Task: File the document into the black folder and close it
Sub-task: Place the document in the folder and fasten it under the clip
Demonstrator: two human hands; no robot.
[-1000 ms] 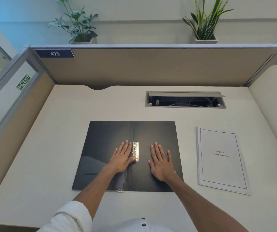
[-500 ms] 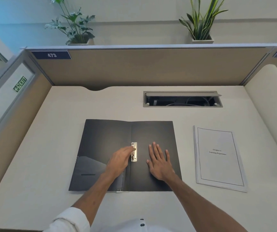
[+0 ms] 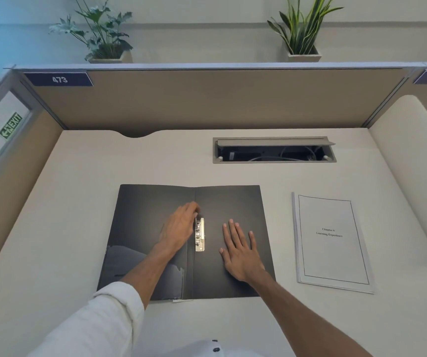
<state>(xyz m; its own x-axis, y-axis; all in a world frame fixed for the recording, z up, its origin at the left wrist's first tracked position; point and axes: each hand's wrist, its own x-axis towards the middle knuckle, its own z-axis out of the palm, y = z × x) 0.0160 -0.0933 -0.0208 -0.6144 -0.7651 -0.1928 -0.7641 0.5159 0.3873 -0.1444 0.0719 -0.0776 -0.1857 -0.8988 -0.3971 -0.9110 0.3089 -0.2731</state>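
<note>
The black folder lies open flat on the desk in front of me, with a silver metal clip along its spine. My left hand sits just left of the clip, its fingertips curled onto the clip's upper end. My right hand lies flat, fingers spread, on the folder's right half. The white document, a stapled stack with a printed title page, rests on the desk to the right of the folder, untouched.
The beige desk is boxed in by tan partition walls. An open cable tray is set into the desk behind the folder. Two potted plants stand on the ledge beyond the partition.
My left hand has gone from lying flat beside the clip to reaching up along it, fingers curling onto its top end. The right hand has stayed flat on the folder.
</note>
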